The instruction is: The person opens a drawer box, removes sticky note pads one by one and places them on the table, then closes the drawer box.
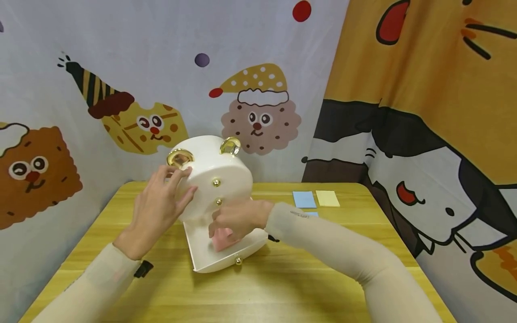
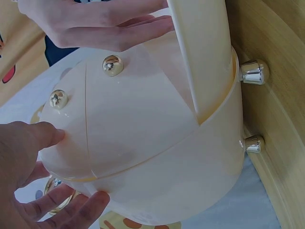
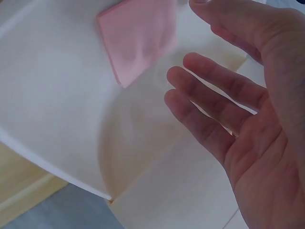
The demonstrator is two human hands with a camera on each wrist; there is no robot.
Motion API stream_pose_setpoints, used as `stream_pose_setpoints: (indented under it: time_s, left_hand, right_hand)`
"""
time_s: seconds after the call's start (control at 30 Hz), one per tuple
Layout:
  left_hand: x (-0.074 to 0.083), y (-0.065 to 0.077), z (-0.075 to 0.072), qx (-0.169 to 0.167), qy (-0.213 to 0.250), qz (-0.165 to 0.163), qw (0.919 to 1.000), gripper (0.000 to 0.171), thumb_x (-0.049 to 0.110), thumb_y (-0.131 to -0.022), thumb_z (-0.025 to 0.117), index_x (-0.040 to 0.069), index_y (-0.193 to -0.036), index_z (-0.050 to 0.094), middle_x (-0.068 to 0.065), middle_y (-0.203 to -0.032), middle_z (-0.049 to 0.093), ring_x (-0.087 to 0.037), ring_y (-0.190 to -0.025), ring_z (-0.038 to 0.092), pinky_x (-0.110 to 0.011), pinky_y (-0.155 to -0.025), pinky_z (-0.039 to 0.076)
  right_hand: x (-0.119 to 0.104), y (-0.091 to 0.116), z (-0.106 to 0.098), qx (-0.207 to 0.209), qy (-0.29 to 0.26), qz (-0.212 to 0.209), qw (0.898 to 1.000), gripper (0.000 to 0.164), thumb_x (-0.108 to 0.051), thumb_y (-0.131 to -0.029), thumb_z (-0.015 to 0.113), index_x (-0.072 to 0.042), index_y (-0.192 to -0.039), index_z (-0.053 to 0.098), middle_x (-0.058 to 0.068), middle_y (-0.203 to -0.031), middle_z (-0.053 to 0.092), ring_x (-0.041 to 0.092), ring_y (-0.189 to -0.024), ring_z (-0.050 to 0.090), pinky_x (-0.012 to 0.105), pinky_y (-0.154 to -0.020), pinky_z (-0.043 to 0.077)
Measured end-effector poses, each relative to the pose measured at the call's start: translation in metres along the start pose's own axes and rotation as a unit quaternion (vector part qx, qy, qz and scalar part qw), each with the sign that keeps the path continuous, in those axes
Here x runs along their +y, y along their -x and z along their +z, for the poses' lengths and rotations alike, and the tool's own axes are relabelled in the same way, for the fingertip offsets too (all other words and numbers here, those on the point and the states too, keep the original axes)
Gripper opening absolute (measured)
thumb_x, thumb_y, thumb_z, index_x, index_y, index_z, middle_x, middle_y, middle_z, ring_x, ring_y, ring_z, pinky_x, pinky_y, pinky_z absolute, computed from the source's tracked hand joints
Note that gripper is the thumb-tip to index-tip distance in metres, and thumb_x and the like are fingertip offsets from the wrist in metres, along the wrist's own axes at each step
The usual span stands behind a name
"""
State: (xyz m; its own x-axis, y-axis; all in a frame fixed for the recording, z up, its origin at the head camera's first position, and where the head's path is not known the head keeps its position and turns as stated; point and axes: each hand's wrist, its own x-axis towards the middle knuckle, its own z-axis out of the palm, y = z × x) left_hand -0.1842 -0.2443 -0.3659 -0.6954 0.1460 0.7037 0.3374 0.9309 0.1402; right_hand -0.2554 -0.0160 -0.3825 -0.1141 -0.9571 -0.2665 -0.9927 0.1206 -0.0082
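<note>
A white rounded storage box (image 1: 206, 152) with gold ear-shaped loops stands on the table, its bottom drawer (image 1: 198, 259) pulled out toward me. Inside that drawer lies a pad of pink sticky notes (image 3: 138, 43). My right hand (image 1: 238, 217) is over the drawer; the right wrist view shows its fingers (image 3: 209, 102) loosely extended beside the pink pad, with nothing held. My left hand (image 1: 155, 208) rests on the box's upper left side near one gold ear, fingers spread, fingertips (image 2: 100, 196) against the shell.
To the right of the box on the wooden table (image 1: 323, 278) lie a blue note pad (image 1: 304, 199) and a yellow note pad (image 1: 327, 198), with another blue piece (image 1: 312, 214) partly hidden behind the right arm. A cartoon-printed curtain (image 1: 258, 36) hangs behind.
</note>
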Motion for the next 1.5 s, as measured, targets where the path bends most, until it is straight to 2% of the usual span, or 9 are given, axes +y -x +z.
stream_pose_setpoints:
  time_s: [0.43,0.67,0.93,1.23,1.5]
  left_hand:
    - [0.001,-0.001,-0.002,-0.002,0.006,-0.007,1.0,0.047,0.031,-0.093,0.085,0.018,-0.135,0.069,-0.014,-0.122,0.062,-0.026,-0.08,0.058,-0.033,-0.043,0.045]
    - [0.002,-0.002,-0.002,-0.007,0.005,-0.01,0.9999,0.047,0.031,-0.093,0.085,0.019,-0.136,0.068,-0.013,-0.123,0.062,-0.026,-0.08,0.058,-0.033,-0.043,0.046]
    - [0.001,-0.001,-0.001,0.002,0.005,-0.005,1.0,0.048,0.031,-0.092,0.086,0.018,-0.135,0.069,-0.014,-0.122,0.063,-0.026,-0.08,0.059,-0.035,-0.043,0.046]
    - [0.002,0.0,-0.001,-0.002,0.002,-0.005,1.0,0.047,0.031,-0.093,0.085,0.018,-0.135,0.069,-0.014,-0.122,0.063,-0.025,-0.078,0.058,-0.03,-0.042,0.042]
    - [0.002,0.0,-0.001,-0.005,-0.003,-0.01,0.9999,0.046,0.033,-0.094,0.084,0.018,-0.135,0.069,-0.013,-0.122,0.062,-0.025,-0.08,0.058,-0.031,-0.042,0.044]
  right_hand:
    - [0.003,-0.016,0.006,-0.026,0.051,-0.009,0.998,0.046,-0.029,-0.094,0.079,-0.037,-0.138,0.071,-0.008,-0.122,0.07,0.007,-0.099,0.066,0.021,-0.077,0.056]
    - [0.006,-0.021,0.008,-0.045,0.048,-0.006,0.998,0.046,-0.029,-0.094,0.078,-0.037,-0.139,0.07,-0.008,-0.122,0.069,0.009,-0.099,0.067,0.023,-0.079,0.057]
    - [0.009,-0.022,0.012,-0.038,0.067,-0.018,0.997,0.031,-0.045,-0.098,0.075,-0.036,-0.128,0.073,-0.007,-0.113,0.069,0.011,-0.094,0.068,0.027,-0.076,0.057]
    - [0.005,-0.024,0.019,-0.037,0.117,0.004,0.992,0.054,-0.05,-0.087,0.084,-0.042,-0.135,0.062,-0.009,-0.122,0.064,0.012,-0.103,0.063,0.029,-0.083,0.056]
    - [0.0,-0.028,0.023,-0.028,0.16,0.004,0.987,0.049,-0.053,-0.089,0.079,-0.041,-0.132,0.058,-0.01,-0.121,0.061,0.01,-0.104,0.061,0.029,-0.083,0.056]
